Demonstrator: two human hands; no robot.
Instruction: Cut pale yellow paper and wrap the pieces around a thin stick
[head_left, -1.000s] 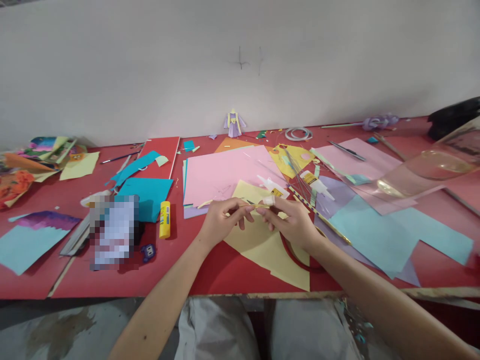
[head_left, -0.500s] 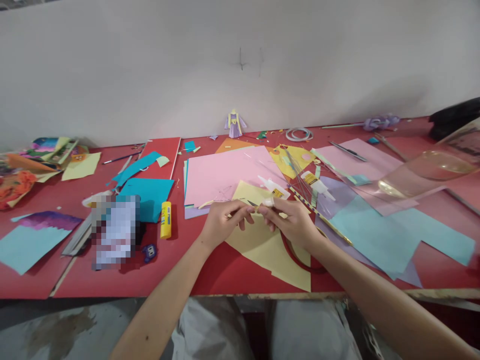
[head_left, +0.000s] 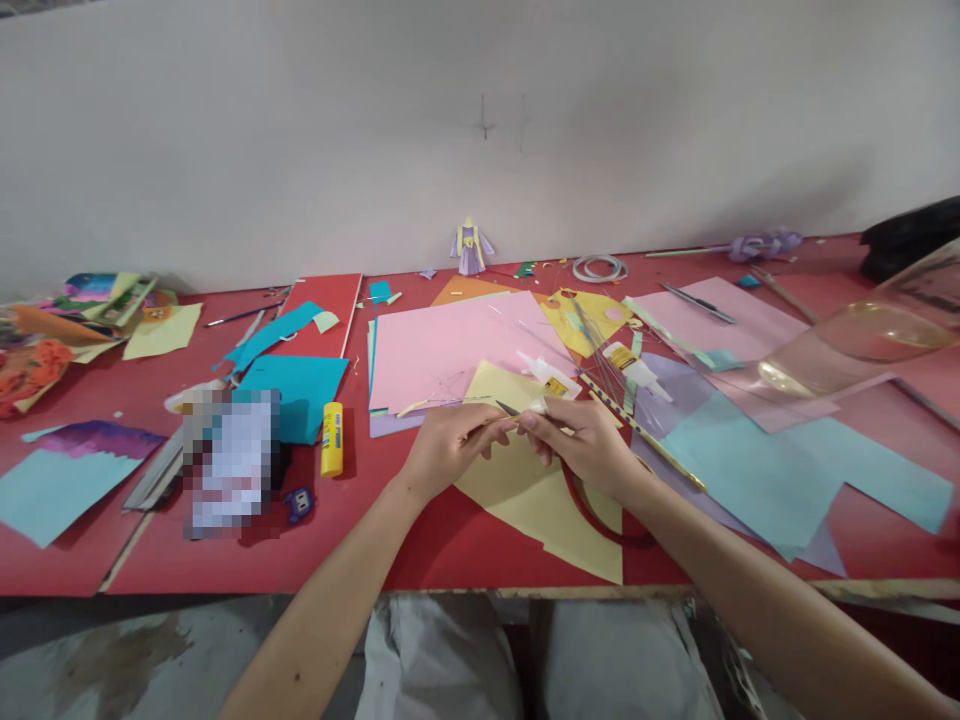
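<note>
My left hand (head_left: 454,437) and my right hand (head_left: 585,440) meet fingertip to fingertip above a pale yellow sheet of paper (head_left: 517,490). Both are closed in a pinch; whatever small thing is between the fingers is too small to make out. Something white (head_left: 538,404) shows at a finger of the right hand. Beneath the right hand and wrist curves a red handle loop (head_left: 589,508), apparently of scissors, partly hidden. A dark pointed tip (head_left: 506,408) shows just behind the fingertips. A white glue bottle (head_left: 550,374) lies right behind the right hand.
Pink paper (head_left: 457,345) lies behind the hands. A yellow glue stick (head_left: 332,440) stands left, near teal paper (head_left: 300,385). A second glue bottle (head_left: 636,368) and a gold-ended stick (head_left: 675,462) lie right. A small paper dress figure (head_left: 471,250) leans on the wall.
The fingers have shifted slightly, and the dark pointed tip behind them shows more clearly. Both hands remain pinched together in nearly the same place.
</note>
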